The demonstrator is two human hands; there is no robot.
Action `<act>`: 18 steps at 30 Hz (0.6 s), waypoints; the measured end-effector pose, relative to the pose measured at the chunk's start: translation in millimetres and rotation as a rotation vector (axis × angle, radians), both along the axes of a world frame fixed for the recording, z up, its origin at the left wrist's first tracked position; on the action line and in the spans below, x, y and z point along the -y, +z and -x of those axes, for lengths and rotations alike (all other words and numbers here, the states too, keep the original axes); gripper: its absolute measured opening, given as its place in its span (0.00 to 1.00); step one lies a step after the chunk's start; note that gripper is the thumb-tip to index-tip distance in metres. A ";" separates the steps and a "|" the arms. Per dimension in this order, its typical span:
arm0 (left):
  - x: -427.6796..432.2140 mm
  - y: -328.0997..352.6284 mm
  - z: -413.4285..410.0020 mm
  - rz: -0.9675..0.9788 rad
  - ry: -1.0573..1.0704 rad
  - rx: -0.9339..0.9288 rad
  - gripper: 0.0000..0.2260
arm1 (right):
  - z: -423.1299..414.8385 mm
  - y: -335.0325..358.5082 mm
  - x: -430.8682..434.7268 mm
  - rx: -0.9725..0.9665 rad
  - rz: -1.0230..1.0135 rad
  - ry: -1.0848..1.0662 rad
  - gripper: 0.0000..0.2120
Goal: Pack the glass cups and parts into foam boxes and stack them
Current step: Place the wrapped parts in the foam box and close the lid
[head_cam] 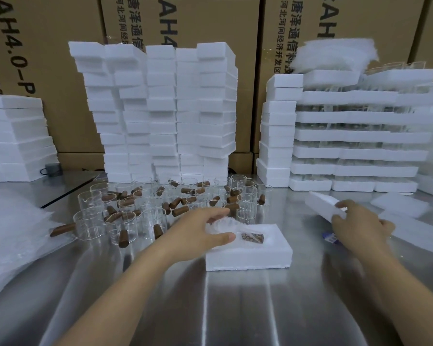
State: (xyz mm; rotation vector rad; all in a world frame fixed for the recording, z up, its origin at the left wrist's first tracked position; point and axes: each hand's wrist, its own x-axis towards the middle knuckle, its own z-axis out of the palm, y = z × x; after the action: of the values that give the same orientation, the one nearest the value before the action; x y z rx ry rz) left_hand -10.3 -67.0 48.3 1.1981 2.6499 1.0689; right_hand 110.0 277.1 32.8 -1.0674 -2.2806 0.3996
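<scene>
Bubble-wrapped cup (pixel 231 229) in open foam box (pixel 250 258)

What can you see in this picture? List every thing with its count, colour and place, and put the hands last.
foam box: one, white, open, table front centre
wrapped cup: one, clear wrap, brown handle, in the foam box
foam lid: one, white, right of the box
glass cups: many, clear with brown handles, behind the box
foam stacks: several, white, along the back
packed trays: one stack, white with glass between, back right
bubble wrap: one pile, clear, table left
cartons: several, brown, behind the stacks
table: one, silver metal
left hand: one, grips the wrapped cup
right hand: one, grips the foam lid
</scene>
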 end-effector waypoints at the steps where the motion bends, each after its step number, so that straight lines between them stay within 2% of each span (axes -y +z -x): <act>1: -0.1 0.4 0.0 -0.022 0.005 -0.006 0.31 | 1.4 5.6 6.6 -0.094 0.001 0.059 0.16; 3: -1.0 2.3 0.0 -0.118 0.019 -0.001 0.28 | -0.3 21.4 25.0 -0.346 0.100 0.255 0.13; 6: -1.3 9.6 -1.3 -0.358 0.044 0.032 0.31 | -9.8 46.9 54.0 -0.627 0.417 0.587 0.13; 8: 0.2 16.2 -4.2 -0.494 -0.004 0.114 0.33 | -13.6 57.2 68.3 -0.663 0.579 0.773 0.13; 10: 1.9 21.7 -6.9 -0.603 -0.103 0.212 0.30 | -17.4 62.3 80.4 -0.613 0.696 0.883 0.11; 13: 2.7 25.5 -7.8 -0.692 -0.137 0.236 0.19 | -19.4 61.9 88.0 -0.466 0.789 0.906 0.14; 18: 1.9 22.6 3.7 -0.768 0.021 0.383 0.17 | -11.1 56.9 83.7 -0.622 1.091 0.940 0.24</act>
State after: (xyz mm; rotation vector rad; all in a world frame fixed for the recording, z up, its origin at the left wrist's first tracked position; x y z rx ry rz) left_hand -14.0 -68.9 71.0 0.8839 2.0001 2.1693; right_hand 121.0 193.3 89.7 -0.0637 -1.7459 2.1466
